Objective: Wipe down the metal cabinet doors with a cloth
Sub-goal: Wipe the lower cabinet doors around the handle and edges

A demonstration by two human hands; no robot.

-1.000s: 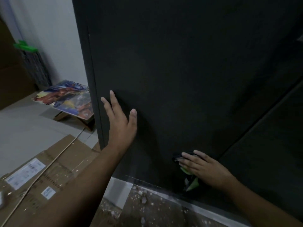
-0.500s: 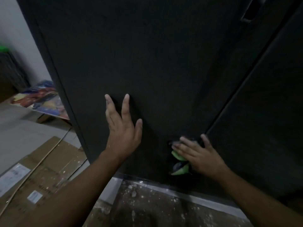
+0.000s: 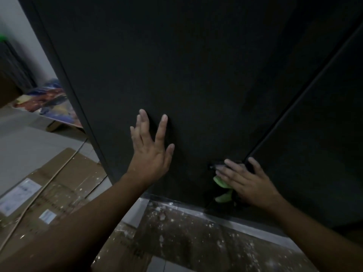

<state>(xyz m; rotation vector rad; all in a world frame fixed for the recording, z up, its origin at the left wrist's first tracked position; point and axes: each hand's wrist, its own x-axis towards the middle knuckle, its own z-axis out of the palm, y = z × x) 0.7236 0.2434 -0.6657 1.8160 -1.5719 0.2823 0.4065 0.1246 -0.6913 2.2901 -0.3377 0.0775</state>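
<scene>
- The left hand (image 3: 151, 154) lay flat, fingers straight and spread, against the dark matte metal cabinet door (image 3: 196, 75).
- The right hand (image 3: 249, 183), fingers extended, pressed a dark cloth with green patches (image 3: 222, 183) low on that door, beside the seam.

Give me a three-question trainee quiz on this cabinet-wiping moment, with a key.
1. True or false: the left hand holds the cloth.
2. Where on the door does the right hand press the cloth? A) near the top B) low, by the seam C) at the left edge
3. Fill in: the left hand lies ___ against the door.
Key: 1 false; 2 B; 3 flat.
</scene>
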